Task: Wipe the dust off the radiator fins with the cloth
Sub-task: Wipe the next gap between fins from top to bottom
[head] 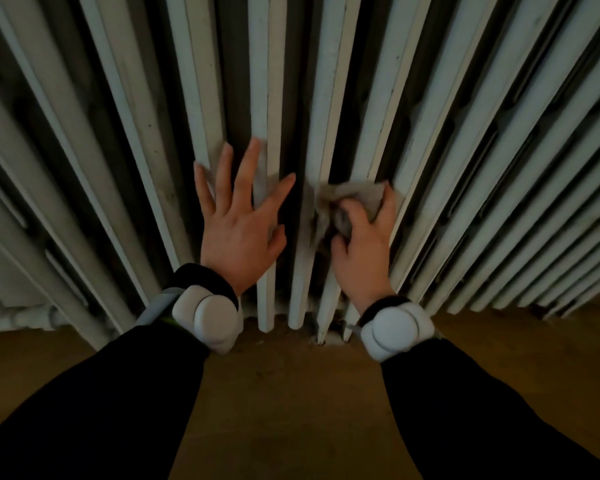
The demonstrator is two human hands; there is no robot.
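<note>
A white cast-iron radiator (329, 81) with many upright fins fills the upper view, with dark gaps between the fins. My right hand (364, 244) is closed around a crumpled grey cloth (347, 202) and presses it against the fins low down, right of centre. A strip of the cloth hangs down along one fin. My left hand (239, 216) lies flat on the fins just to the left, fingers spread, holding nothing. Both wrists carry white bands over black sleeves.
A brown wooden floor (291, 393) runs under the radiator's feet. A white pipe fitting (21, 317) sits low at the left end. The radiator stretches past both edges of the view.
</note>
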